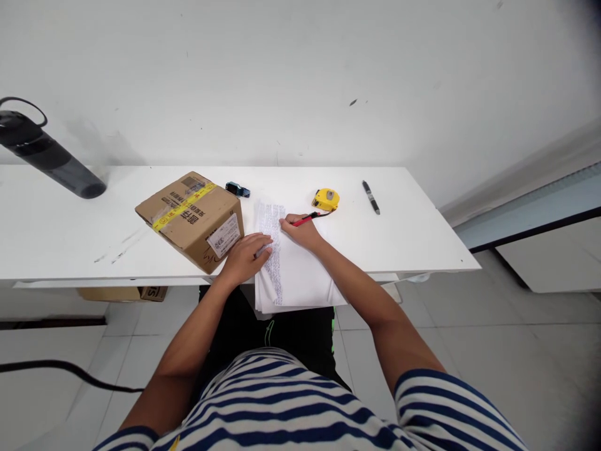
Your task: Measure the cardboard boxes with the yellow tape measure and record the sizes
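A white padded mailer [300, 275] lies at the white table's [422, 238] front edge, overhanging it, with a strip of bubble lining [271, 250] showing along its left side. My left hand [246, 254] rests flat on that strip, fingers stretched out, pressing it down. My right hand [300, 230] is closed round a red pen [307, 218], its tip on the mailer's top part. A taped cardboard box [192, 216] stands just left of my left hand.
A yellow tape measure [325, 199] lies just beyond the pen. A dark marker [370, 196] lies to the right, a small dark blue object [237, 189] behind the box. A black cylindrical device [49, 160] leans in at far left. Another box [124, 292] sits under the table.
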`<state>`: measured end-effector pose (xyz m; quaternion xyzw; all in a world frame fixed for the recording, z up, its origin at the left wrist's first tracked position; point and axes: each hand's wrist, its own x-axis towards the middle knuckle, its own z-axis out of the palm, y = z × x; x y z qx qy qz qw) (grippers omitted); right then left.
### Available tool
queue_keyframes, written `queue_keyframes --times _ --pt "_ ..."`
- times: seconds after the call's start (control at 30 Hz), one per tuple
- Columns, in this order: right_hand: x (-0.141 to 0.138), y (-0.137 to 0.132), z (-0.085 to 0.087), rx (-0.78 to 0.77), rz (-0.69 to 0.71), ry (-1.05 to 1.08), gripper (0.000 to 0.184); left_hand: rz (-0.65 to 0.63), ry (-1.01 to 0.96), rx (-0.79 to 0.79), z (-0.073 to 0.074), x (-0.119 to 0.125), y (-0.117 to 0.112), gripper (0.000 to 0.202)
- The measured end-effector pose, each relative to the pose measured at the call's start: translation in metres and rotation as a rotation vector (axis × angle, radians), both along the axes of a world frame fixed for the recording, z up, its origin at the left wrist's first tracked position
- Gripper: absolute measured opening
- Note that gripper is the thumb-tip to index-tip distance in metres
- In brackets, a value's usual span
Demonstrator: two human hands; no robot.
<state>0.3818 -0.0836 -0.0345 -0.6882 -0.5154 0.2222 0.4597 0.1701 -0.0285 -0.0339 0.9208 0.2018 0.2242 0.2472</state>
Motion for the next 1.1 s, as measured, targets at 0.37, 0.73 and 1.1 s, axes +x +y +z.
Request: queue_keyframes --times 0.37,0.73,1.1 --pt "0.0001 -0.0013 -0.0023 0.014 -0.048 -0.013 0.039 0.007 0.021 -0.010 0.0011 -0.0004 -0.0009 0.037" --pt "0.0003 -0.0018 -0.0039 0.012 -0.036 0.016 0.039 0.003 0.017 -0.028 -0.0015 -0.0012 -0.0009 0.038" --pt "0.0010 -0.0027 -0.0029 0.010 -0.034 0.024 0.040 0.019 0.034 -0.042 0.0014 -0.0009 -0.0021 0.039"
